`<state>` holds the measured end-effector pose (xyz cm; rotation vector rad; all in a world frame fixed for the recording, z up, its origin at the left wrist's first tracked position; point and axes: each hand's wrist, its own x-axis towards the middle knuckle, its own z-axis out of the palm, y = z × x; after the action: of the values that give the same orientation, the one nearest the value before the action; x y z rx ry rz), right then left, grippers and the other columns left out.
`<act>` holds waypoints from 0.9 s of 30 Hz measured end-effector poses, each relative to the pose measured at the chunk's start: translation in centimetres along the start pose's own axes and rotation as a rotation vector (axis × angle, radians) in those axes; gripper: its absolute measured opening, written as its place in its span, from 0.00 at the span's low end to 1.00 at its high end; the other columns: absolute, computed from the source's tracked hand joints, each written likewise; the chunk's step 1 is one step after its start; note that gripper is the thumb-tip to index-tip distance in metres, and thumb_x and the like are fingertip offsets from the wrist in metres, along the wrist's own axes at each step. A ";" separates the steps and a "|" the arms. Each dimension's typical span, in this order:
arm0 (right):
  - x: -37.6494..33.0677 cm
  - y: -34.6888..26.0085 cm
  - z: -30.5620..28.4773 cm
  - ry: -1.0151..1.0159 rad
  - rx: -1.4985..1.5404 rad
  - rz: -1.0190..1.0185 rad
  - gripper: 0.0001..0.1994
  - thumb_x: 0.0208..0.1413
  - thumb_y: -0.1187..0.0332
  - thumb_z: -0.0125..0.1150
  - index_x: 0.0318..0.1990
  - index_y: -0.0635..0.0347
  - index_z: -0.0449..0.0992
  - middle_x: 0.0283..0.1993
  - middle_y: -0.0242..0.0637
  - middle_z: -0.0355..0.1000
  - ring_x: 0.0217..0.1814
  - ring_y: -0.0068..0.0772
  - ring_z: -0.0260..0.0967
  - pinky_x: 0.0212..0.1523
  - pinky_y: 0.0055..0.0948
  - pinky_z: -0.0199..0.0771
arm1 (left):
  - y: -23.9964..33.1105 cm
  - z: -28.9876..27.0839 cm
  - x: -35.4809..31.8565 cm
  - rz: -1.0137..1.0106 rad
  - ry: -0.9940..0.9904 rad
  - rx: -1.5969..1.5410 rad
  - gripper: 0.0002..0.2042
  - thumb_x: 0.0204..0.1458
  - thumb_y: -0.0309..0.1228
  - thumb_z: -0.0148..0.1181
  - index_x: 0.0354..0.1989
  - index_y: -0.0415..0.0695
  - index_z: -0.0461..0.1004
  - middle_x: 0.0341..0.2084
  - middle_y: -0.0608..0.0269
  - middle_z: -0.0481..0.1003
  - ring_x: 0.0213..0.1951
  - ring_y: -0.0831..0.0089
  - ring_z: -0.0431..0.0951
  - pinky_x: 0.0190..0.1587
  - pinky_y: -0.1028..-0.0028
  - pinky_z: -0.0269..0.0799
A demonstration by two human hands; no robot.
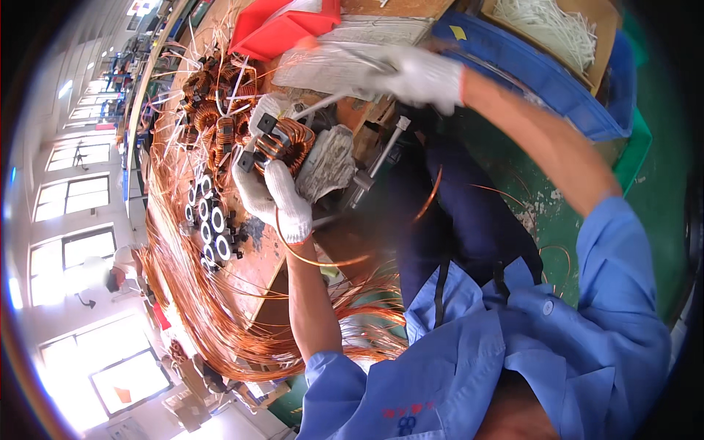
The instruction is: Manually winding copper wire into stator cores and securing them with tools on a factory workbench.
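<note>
My left hand [282, 202], in a white knit glove, is closed around a coil [297, 143] of thick copper wire wound on a ring core with black end blocks. The coil rests against a worn, whitish block [328, 163] on a metal clamp. One long copper wire [323, 262] curves from near this hand toward my lap. My gloved right hand [422, 77] is up and to the right, blurred by motion. Its fingers are closed on a thin rod-like tool [359, 59], too smeared to name. A pale strip [319, 104] lies between the coil and this hand.
Finished copper coils [220, 110] are heaped at the far left of the bench. White rings with black blocks [213, 220] lie nearer. Long copper wires [213, 315] hang over the left edge. A red bin [271, 29] and a blue crate [543, 84] with white ties [550, 29] stand behind.
</note>
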<state>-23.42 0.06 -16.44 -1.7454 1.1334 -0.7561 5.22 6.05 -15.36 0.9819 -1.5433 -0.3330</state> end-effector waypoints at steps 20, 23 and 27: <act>-3.8 -1.3 6.2 0.486 -0.538 -0.211 0.07 0.51 0.64 0.72 0.36 0.50 0.82 0.33 0.38 0.78 0.37 0.48 0.80 0.39 0.47 0.81 | 0.6 1.3 -1.1 -0.109 0.077 -0.135 0.32 0.62 0.46 0.68 0.64 0.30 0.70 0.55 0.48 0.77 0.54 0.64 0.80 0.58 0.63 0.77; -3.5 -0.1 6.5 0.332 -0.187 0.209 0.15 0.65 0.56 0.62 0.36 0.59 0.82 0.27 0.48 0.79 0.33 0.53 0.81 0.35 0.46 0.81 | 0.6 1.8 -1.5 -0.101 0.121 -0.122 0.35 0.61 0.48 0.70 0.64 0.29 0.70 0.56 0.47 0.77 0.55 0.62 0.80 0.59 0.62 0.77; -4.3 7.5 18.4 0.199 0.689 0.315 0.13 0.71 0.61 0.56 0.38 0.61 0.79 0.25 0.33 0.75 0.20 0.26 0.69 0.20 0.33 0.69 | 0.9 2.5 -1.0 -0.094 0.120 -0.192 0.34 0.61 0.47 0.70 0.63 0.29 0.70 0.57 0.46 0.77 0.56 0.61 0.79 0.61 0.61 0.76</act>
<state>-12.48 9.11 -31.00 -0.9110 1.0721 -0.9887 2.47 6.51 -16.02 0.9078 -1.3330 -0.4710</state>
